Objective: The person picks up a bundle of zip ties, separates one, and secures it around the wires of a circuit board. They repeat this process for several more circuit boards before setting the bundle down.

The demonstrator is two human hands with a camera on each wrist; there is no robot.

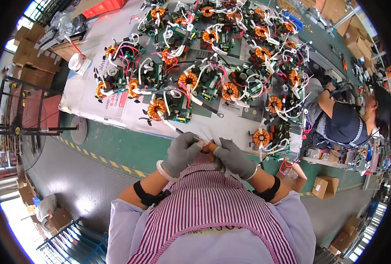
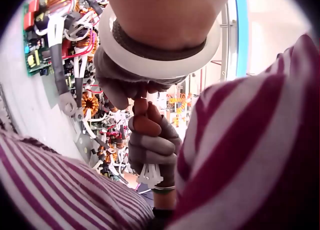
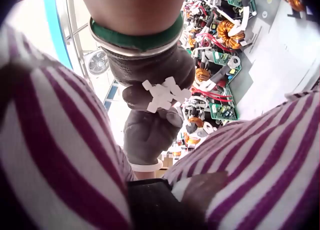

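Both hands wear grey gloves with bare fingertips and meet in front of the apron, at the table's near edge. My right hand (image 1: pixel 235 157) grips a bundle of white cable ties (image 3: pixel 162 96), whose square heads stick out below the fingers in the wrist views. Thin white strips of the ties fan up between the hands in the head view. My left hand (image 1: pixel 181 154) pinches at these strips, its thumb and fingertips against the right fingertips. Just beyond the left hand lies a toroid coil (image 1: pixel 156 108) with a lug cable running toward the glove.
Several circuit boards with copper toroid coils (image 1: pixel 188 80) and white cables cover much of the table (image 1: pixel 129 115). A white cup (image 1: pixel 76 62) stands at the left edge. Another person (image 1: pixel 343 119) works on the right. A floor fan (image 1: pixel 17 127) stands left; an open carton (image 1: pixel 325 187) lies right.
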